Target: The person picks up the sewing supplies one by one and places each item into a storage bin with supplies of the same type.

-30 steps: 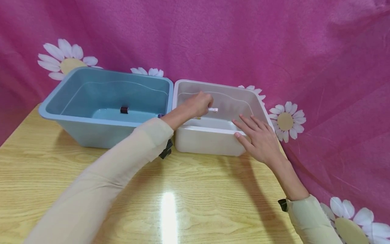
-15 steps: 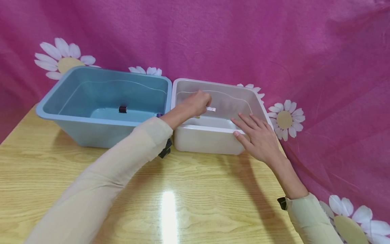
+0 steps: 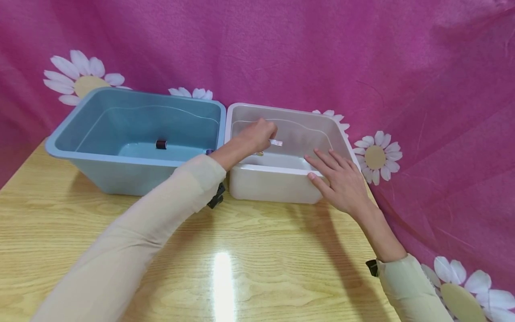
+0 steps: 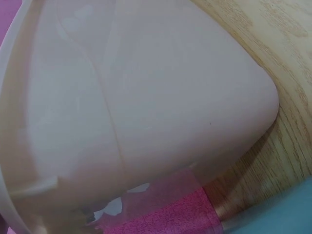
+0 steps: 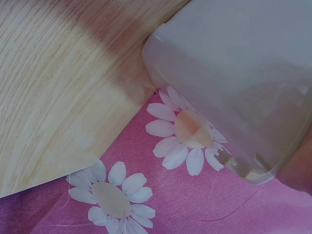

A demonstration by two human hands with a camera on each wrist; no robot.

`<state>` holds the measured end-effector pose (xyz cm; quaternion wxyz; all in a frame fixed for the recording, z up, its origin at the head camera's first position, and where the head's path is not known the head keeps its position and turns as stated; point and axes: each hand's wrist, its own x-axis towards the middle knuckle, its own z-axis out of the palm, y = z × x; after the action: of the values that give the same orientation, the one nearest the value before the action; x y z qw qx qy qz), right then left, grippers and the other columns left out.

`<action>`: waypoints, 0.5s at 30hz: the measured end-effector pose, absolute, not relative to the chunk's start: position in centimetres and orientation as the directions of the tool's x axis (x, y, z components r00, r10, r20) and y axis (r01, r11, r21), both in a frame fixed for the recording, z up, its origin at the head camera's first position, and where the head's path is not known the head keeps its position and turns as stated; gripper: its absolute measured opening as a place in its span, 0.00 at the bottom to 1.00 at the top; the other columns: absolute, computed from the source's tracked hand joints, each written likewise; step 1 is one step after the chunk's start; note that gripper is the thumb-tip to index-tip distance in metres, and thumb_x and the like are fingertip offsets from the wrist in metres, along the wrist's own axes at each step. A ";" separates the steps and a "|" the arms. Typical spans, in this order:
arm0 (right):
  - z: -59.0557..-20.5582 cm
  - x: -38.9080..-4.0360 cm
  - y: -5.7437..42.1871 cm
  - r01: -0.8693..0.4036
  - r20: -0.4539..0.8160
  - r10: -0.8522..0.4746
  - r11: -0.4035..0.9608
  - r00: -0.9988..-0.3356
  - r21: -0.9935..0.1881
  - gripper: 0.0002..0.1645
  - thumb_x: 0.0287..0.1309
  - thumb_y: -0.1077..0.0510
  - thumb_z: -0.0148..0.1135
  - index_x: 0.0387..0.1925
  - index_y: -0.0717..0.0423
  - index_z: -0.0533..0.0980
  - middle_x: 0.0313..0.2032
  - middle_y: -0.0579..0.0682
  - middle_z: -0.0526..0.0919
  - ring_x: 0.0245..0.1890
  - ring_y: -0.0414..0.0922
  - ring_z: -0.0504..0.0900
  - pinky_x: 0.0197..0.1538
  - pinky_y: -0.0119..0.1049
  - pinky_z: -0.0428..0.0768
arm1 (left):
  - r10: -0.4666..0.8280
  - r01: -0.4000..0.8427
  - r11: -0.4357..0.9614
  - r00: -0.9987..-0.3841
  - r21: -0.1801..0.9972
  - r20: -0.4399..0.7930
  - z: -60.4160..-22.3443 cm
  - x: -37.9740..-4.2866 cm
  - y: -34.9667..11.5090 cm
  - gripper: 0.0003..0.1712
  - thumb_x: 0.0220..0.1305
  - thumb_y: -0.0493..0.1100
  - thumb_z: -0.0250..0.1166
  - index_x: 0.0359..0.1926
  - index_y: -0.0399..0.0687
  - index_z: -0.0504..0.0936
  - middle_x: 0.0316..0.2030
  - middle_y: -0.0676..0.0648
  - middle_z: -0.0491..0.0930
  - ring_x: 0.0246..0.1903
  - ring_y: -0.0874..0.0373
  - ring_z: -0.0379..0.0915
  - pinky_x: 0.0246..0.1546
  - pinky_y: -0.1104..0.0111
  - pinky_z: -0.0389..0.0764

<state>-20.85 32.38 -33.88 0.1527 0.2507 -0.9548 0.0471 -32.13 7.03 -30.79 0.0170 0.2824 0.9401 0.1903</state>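
My left hand [image 3: 257, 135] is down inside the white bin [image 3: 277, 185], its fingers curled. A small white strip with faint pinkish print [image 3: 276, 142] sticks out from the fingers, which seem to pinch it; its exact kind is too small to tell. Below that wrist, a small yellowish thing [image 3: 259, 154] shows in the same bin, partly hidden. With fingers spread and straight, my right hand [image 3: 342, 185] rests over the bin's front right rim. The left wrist view has only the bin's outer wall [image 4: 170, 87]; at the right wrist view's edge, part of the right hand [image 5: 298, 168] appears.
A blue bin [image 3: 124, 179] stands beside the white one on the wooden table [image 3: 273, 259]. Inside it lie a dark brown thread spool [image 3: 161, 144] and a purple thing [image 3: 209, 152], mostly hidden by the left arm. A pink flowered cloth [image 3: 281, 53] hangs behind.
The whole head view has shifted slightly left. The white strip in my left hand tilts a little more downward at its tip. My right hand stays on the rim.
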 end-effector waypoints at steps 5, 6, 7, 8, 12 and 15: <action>-33.9 -20.9 32.4 -0.494 0.320 -0.466 0.869 -0.825 -0.006 0.31 0.72 0.38 0.49 0.71 0.40 0.69 0.72 0.49 0.65 0.72 0.59 0.59 0.65 0.62 0.60 | 0.537 0.526 0.769 -0.840 0.364 0.079 -30.8 -32.0 7.0 0.08 0.65 0.28 0.59 0.39 0.40 0.82 0.38 0.44 0.80 0.37 0.54 0.73 0.40 0.66 0.76; -33.9 -20.9 32.4 -0.494 0.321 -0.466 0.869 -0.824 -0.006 0.31 0.72 0.38 0.49 0.71 0.40 0.69 0.72 0.49 0.65 0.72 0.59 0.59 0.65 0.62 0.60 | 0.537 0.526 0.769 -0.840 0.363 0.079 -30.8 -32.0 6.9 0.08 0.66 0.29 0.59 0.41 0.40 0.82 0.38 0.44 0.81 0.38 0.54 0.73 0.41 0.65 0.76; -34.0 -20.9 32.4 -0.494 0.320 -0.466 0.869 -0.825 -0.007 0.31 0.72 0.38 0.49 0.71 0.39 0.69 0.72 0.48 0.65 0.72 0.59 0.59 0.65 0.62 0.60 | 0.537 0.526 0.769 -0.840 0.363 0.078 -30.8 -32.0 6.9 0.08 0.67 0.30 0.59 0.42 0.40 0.82 0.39 0.44 0.81 0.38 0.54 0.73 0.42 0.65 0.76; -34.0 -20.9 32.4 -0.496 0.321 -0.467 0.869 -0.824 -0.009 0.31 0.72 0.38 0.49 0.71 0.39 0.69 0.72 0.48 0.65 0.72 0.59 0.59 0.65 0.62 0.60 | 0.537 0.527 0.769 -0.840 0.362 0.080 -30.8 -32.0 6.9 0.08 0.67 0.30 0.58 0.43 0.40 0.82 0.40 0.44 0.81 0.39 0.54 0.74 0.43 0.65 0.76; -34.0 -20.9 32.4 -0.499 0.320 -0.469 0.866 -0.824 -0.016 0.30 0.72 0.38 0.49 0.71 0.39 0.68 0.72 0.49 0.65 0.72 0.59 0.59 0.65 0.63 0.59 | 0.543 0.538 0.763 -0.834 0.357 0.096 -30.7 -32.0 6.8 0.12 0.67 0.30 0.57 0.48 0.39 0.83 0.43 0.43 0.81 0.42 0.53 0.75 0.46 0.65 0.77; -33.9 -20.9 32.4 -0.498 0.316 -0.468 0.867 -0.825 -0.018 0.31 0.72 0.39 0.49 0.72 0.40 0.68 0.72 0.49 0.65 0.72 0.59 0.58 0.65 0.63 0.59 | 0.552 0.547 0.753 -0.828 0.366 0.103 -30.5 -31.9 6.6 0.13 0.68 0.30 0.57 0.50 0.38 0.82 0.45 0.42 0.81 0.44 0.52 0.75 0.47 0.65 0.77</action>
<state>-20.90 32.40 -33.95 0.1524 0.2532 -0.9540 0.0498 -31.92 6.63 -30.49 0.0055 0.2935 0.9362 0.1935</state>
